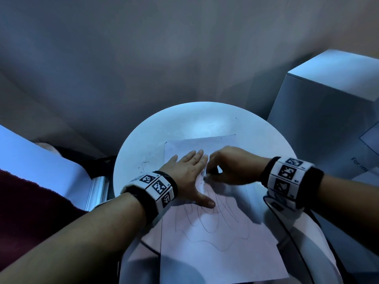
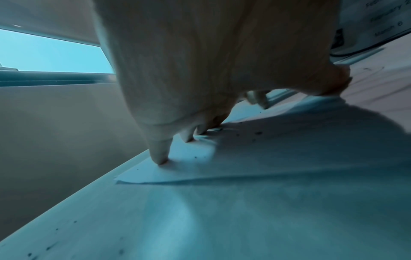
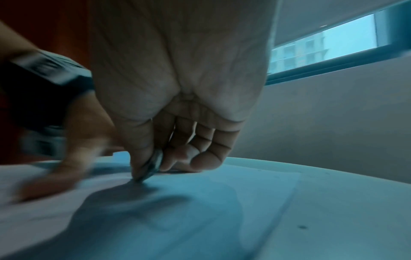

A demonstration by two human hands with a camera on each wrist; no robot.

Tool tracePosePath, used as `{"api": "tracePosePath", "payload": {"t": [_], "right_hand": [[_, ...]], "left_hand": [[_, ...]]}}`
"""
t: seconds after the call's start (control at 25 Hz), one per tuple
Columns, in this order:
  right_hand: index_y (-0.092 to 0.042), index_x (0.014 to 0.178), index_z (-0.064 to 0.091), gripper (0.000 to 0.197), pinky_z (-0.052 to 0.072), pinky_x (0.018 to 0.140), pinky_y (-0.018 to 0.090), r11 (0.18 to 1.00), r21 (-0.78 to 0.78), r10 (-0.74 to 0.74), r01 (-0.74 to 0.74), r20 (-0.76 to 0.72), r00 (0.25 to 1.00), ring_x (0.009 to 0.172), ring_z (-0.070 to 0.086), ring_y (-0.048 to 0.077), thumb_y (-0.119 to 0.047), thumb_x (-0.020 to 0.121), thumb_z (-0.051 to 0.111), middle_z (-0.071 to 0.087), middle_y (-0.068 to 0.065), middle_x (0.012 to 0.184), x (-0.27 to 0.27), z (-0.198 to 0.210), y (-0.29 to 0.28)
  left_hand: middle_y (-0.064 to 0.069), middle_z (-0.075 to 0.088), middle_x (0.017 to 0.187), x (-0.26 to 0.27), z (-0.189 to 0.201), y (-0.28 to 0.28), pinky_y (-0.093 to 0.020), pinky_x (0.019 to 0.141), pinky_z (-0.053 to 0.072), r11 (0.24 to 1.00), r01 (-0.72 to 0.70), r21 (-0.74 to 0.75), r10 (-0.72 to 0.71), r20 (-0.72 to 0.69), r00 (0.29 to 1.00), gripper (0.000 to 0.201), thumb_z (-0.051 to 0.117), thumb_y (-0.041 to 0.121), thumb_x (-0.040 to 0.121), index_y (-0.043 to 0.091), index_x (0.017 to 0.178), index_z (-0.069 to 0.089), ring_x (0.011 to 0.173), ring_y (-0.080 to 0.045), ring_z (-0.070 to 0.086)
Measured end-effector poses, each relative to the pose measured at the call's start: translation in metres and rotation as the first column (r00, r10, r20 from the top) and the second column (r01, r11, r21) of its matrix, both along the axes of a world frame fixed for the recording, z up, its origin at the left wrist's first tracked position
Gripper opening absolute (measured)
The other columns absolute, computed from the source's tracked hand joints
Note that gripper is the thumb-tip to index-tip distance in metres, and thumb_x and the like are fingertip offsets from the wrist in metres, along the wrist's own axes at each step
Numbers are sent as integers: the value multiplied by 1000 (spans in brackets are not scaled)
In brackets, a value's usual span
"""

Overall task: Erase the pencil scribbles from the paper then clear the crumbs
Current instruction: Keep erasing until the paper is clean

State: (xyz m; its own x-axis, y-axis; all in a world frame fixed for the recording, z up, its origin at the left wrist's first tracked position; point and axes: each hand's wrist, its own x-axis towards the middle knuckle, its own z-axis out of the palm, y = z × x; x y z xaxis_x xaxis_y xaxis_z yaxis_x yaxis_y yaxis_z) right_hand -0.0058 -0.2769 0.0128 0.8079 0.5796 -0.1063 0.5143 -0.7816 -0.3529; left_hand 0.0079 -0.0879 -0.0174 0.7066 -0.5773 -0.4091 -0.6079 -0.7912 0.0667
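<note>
White paper (image 1: 215,253) lies on the round counter (image 1: 143,144), long axis running away from us. Our left hand (image 1: 188,173) presses it flat, fingers spread; our right hand (image 1: 231,167) pinches the eraser (image 3: 153,167). Remaining scribbles (image 1: 213,222) lie nearer us, closest to the right hand.

The eraser (image 3: 153,167) was mostly hidden between the right hand's (image 1: 231,167) thumb and fingers; only a dark, smeared edge showed at the paper (image 1: 215,253), its shape beyond telling. The left hand (image 3: 55,163) was blurred in the right wrist view. The paper's near edge ran off the bottom of the head view, and the scribbles (image 1: 213,222) vanished under both hands. Print on the white box (image 1: 328,124) was cut off at the right edge. The crumbs (image 2: 255,134) were too small to make out.
</note>
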Motion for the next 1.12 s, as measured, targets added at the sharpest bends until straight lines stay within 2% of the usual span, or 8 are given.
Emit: {"api": "tracePosePath", "payload": {"t": [0.12,0.28,0.44,0.6,0.76,0.84,0.96,1.12], "right_hand": [[-23,81,75,15,52,69,32,990,53,-132,130,32,991,70,59,18,-36,86,68,69,-4,77,12,2,-7],[-23,82,75,17,51,68,33,999,14,42,-41,-95,995,68,58,14,-38,87,67,68,-9,76,-11,-2,4],[-25,85,75,20,56,75,38,985,18,-172,172,-3,985,79,64,17,-42,86,67,74,-6,84,13,3,-10],[-24,81,71,16,53,69,37,1000,-17,4,-4,-30,1000,72,60,20,-35,89,63,71,-3,81,-9,-2,6],[-26,87,75,18,53,73,34,990,-14,-141,141,-2,990,78,63,20,-41,88,65,73,-4,86,9,6,-1],[-25,86,74,18,54,71,35,996,-24,-86,86,16,996,75,62,20,-39,89,63,72,-3,84,3,1,3],[-23,84,73,21,52,69,33,999,-29,19,-22,-82,996,72,60,16,-41,89,63,72,-6,83,-14,0,5],[-25,91,75,24,55,77,38,986,-51,-156,157,21,988,82,64,19,-46,88,64,73,-6,89,10,5,-12]], "left_hand": [[6,-19,167,0,-3,1,-49,124,2,1000,-5,-4,5,3,1000,137,51,95,61,25,159,-13,153,-12,-15],[6,-20,166,0,0,0,-49,124,0,1000,-4,-9,4,-14,1000,135,54,92,65,24,159,-15,153,-12,-16],[7,-21,166,0,-2,1,-49,124,0,1000,-12,-13,12,-11,1000,137,51,95,62,24,159,-15,152,-11,-17],[6,-19,167,0,-1,0,-50,124,0,1000,-13,-20,13,-18,1000,136,55,92,64,25,159,-14,153,-12,-16],[7,-19,167,0,-2,0,-50,124,0,1000,-14,-19,14,-11,1000,135,54,93,65,25,159,-14,153,-12,-16],[7,-19,167,0,-2,1,-50,124,0,1000,-16,-20,16,-10,1000,135,54,93,64,25,159,-14,153,-11,-16],[6,-20,166,1,-1,0,-51,124,0,1000,-9,-10,8,-21,1000,135,54,93,64,24,159,-15,153,-12,-17],[8,-23,165,1,-2,1,-49,124,-1,1000,-14,5,14,-23,1000,136,50,95,63,25,158,-17,152,-11,-18]]}}
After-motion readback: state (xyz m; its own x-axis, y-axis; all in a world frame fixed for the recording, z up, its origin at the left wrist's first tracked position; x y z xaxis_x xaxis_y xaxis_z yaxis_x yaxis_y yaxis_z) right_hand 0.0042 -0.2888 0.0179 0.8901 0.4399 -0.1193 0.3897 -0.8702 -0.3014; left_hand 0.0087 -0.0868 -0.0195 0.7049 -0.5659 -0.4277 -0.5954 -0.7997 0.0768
